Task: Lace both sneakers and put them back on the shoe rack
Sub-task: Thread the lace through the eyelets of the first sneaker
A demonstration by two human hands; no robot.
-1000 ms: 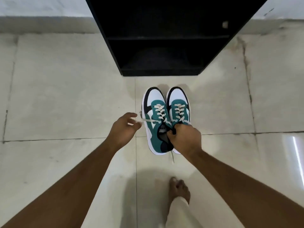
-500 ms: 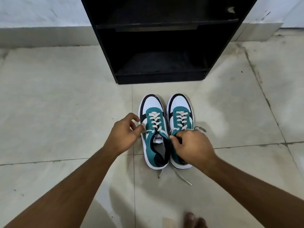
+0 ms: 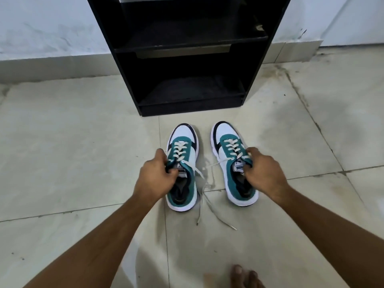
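Observation:
Two teal, white and black sneakers with cream laces stand toes-forward on the tiled floor in front of a black shoe rack. My left hand grips the left sneaker at its collar beside the tongue. My right hand grips the right sneaker at its collar on the right side. Both are laced up to the top eyelets. Loose lace ends trail on the floor between and behind the shoes.
The rack's lower shelf and the shelf above it are dark and hold nothing visible. Pale wall and skirting run behind the rack. My bare toes show at the bottom edge. Tile floor spreads on both sides.
The sneakers, side by side and touching before, now stand apart. My left hand has closed on the left sneaker and my right hand has shifted to the right sneaker's outer collar. The view tilted up.

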